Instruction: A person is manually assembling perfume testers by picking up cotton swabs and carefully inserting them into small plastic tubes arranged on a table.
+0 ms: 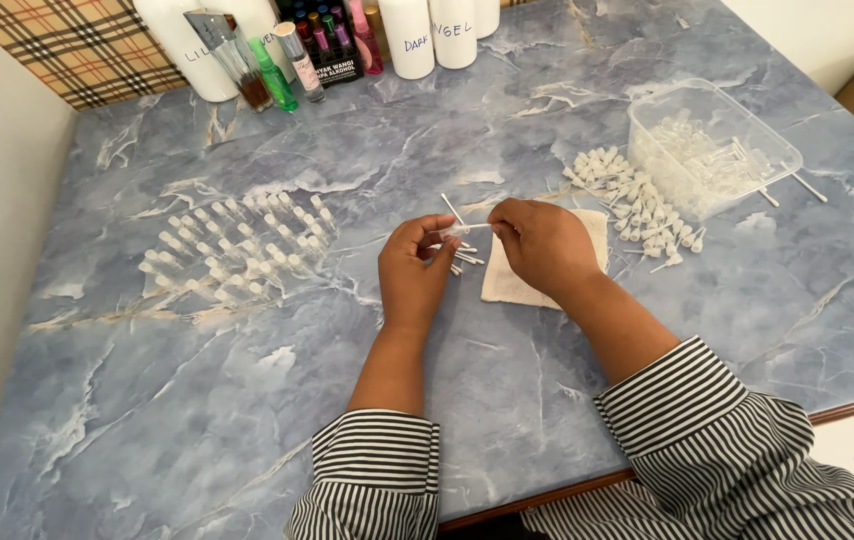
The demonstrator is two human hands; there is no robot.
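Vial (459, 231) crosswise between both hands, long axis left-right.

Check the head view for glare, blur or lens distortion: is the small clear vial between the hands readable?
Head view: even, soft light with faint shadows under the left hand and right hand; no strong glare on the blue marbled table. Wide-angle bending shows at the table edges. The small clear vial is tiny and pale, so its detail is hard to read.

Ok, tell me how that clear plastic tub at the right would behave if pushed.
The clear plastic tub looks thin-walled and only partly filled with small vials, so it is probably light. It would likely slide on the smooth marble tabletop rather than tip, being low and wide.
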